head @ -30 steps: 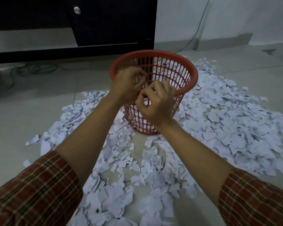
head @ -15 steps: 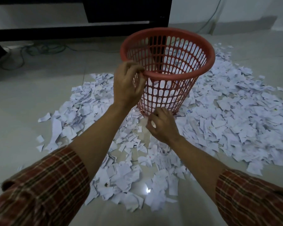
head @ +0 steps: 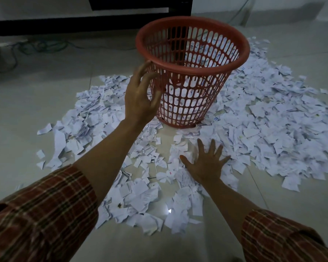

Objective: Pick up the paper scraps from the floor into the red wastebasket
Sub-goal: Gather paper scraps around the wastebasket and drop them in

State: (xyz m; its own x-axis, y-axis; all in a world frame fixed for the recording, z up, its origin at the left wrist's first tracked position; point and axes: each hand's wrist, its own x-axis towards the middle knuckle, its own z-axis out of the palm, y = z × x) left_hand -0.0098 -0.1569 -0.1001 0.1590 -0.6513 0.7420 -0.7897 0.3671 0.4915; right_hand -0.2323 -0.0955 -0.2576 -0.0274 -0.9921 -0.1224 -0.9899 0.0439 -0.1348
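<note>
The red wastebasket stands upright on the tiled floor, with some white scraps visible through its slotted wall. White paper scraps lie thick around it, mostly to the right and in front. My left hand hovers just left of the basket's near rim, fingers spread and holding nothing. My right hand is down on the scraps in front of the basket, palm flat, fingers splayed wide.
A dark cabinet runs along the wall behind the basket. Tangled cables lie on the floor at the back left. Bare tile shows to the left and near my body.
Both hands were together over the basket's mouth. My left hand then held the rim and has let go; my right hand dropped to the floor and opened flat on the scraps.
</note>
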